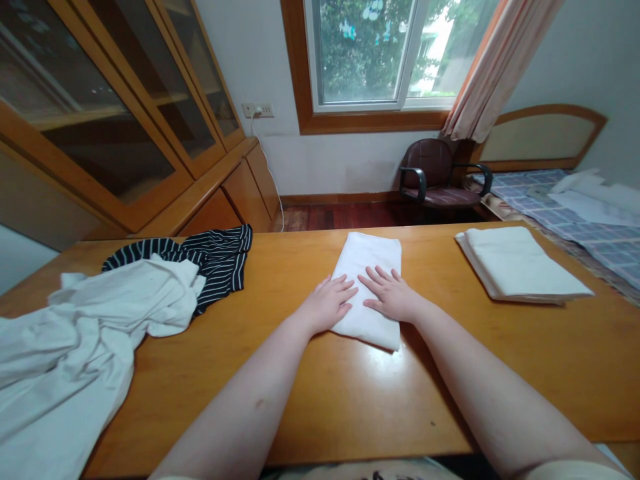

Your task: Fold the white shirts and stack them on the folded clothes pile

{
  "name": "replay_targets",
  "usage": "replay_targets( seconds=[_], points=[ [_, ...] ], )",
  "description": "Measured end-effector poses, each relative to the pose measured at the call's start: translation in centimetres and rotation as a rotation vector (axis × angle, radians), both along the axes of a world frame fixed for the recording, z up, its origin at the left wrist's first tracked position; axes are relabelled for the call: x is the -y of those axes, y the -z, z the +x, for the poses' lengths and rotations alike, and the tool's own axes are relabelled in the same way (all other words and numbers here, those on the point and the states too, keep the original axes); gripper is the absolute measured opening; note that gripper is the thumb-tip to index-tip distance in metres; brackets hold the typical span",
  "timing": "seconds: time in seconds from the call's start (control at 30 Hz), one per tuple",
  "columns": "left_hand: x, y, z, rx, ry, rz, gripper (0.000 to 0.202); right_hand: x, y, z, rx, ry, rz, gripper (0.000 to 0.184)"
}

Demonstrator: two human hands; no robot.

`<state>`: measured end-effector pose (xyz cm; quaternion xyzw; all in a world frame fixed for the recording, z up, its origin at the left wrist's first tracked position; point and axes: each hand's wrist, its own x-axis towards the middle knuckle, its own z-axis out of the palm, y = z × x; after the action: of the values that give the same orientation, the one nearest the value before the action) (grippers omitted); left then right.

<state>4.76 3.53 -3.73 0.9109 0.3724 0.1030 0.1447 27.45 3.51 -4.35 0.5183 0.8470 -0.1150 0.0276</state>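
Note:
A white cloth (370, 257), folded into a narrow rectangle, lies flat on the wooden table (290, 267) in front of me. My left hand (330, 303) rests on its left edge, fingers stretched out across it. From the right, my right hand (389, 293) lies flat on the cloth with its fingers spread. Neither hand grips anything. Parts of the cloth's middle and sides are hidden beneath my hands.
Left on the table are a crumpled white cloth (110, 313) and a black striped garment (223, 260). A folded white stack of cloth (520, 263) sits at the right. Beyond stand a glass-fronted cabinet (205, 160), an armchair (435, 173) and a bed (565, 207).

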Motion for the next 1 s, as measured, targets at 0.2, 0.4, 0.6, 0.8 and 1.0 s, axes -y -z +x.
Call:
replay_targets(
  seconds=[0.2,0.4,0.6,0.8,1.0],
  points=[
    [-0.6,0.7,-0.2,-0.114,-0.166,-0.172,0.072,0.0,0.0,0.1,0.003,0.067,0.031,0.061],
    [-0.4,0.5,0.0,-0.145,-0.233,-0.198,0.078,-0.4,0.3,1.4,0.092,0.304,0.122,0.055],
    [0.0,0.1,0.5,-0.189,-0.263,-0.197,0.078,0.8,-1.0,0.3,0.002,0.153,0.198,0.067],
    [0.0,0.4,0.4,-0.166,-0.242,-0.155,0.076,2.1,-0.9,-2.2,-0.072,0.025,-0.020,0.093],
    [-0.1,0.6,0.4,-0.169,-0.251,-0.139,0.076,1.8,-0.8,-1.2,0.004,0.028,-0.215,0.127]
  ],
)
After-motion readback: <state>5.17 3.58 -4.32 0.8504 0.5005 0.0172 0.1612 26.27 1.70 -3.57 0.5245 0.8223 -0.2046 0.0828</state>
